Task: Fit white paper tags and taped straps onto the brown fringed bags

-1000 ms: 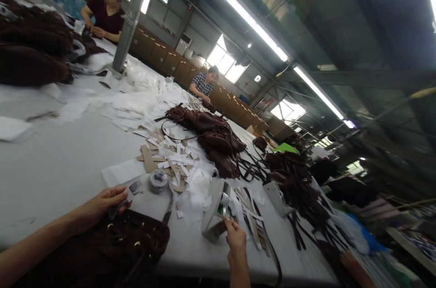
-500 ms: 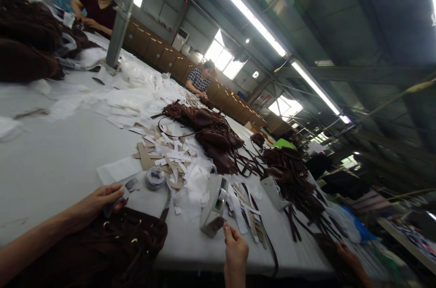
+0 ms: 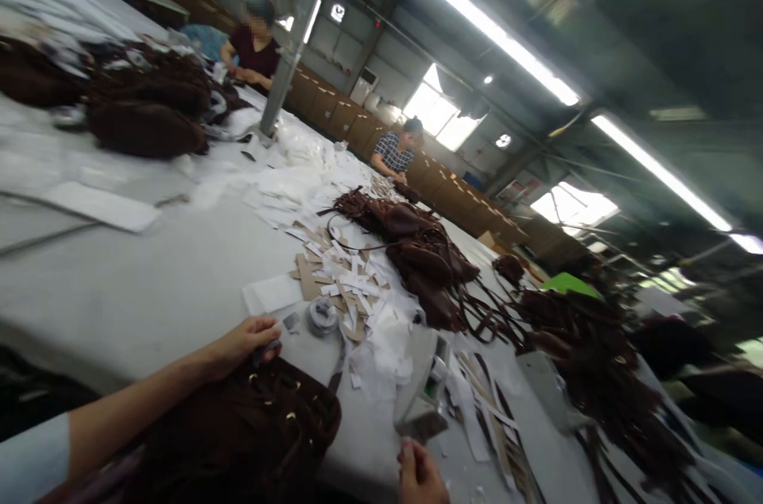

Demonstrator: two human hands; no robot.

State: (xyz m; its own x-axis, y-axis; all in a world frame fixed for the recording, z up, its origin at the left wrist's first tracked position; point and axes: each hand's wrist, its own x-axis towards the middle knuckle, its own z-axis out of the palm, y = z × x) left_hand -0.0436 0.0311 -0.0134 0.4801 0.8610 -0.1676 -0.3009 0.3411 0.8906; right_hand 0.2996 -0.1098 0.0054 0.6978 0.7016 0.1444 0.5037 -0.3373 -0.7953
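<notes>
My left hand [image 3: 257,337] is closed on a small grey strip above the top edge of a dark brown bag [image 3: 238,432] with gold-coloured rings. At the bottom centre, my right hand [image 3: 420,472] has its fingers pinched just below a grey tape dispenser [image 3: 423,389]; whatever is between the fingertips is too small to make out. A grey roll [image 3: 323,316] lies on the white table [image 3: 196,281], just right of my left hand. Paper and cardboard strips [image 3: 342,277] are heaped behind the roll.
Brown bags [image 3: 423,250] with straps lie beyond the strips, and more are piled at the right and far left. A second dispenser [image 3: 545,385] stands at the right. A metal post [image 3: 295,35] rises from the table. Two people work at the far side.
The view has swung left, so the scene sits further right. My right hand sits lower in the frame, below the dispenser. The hand at the far right edge is out of view.
</notes>
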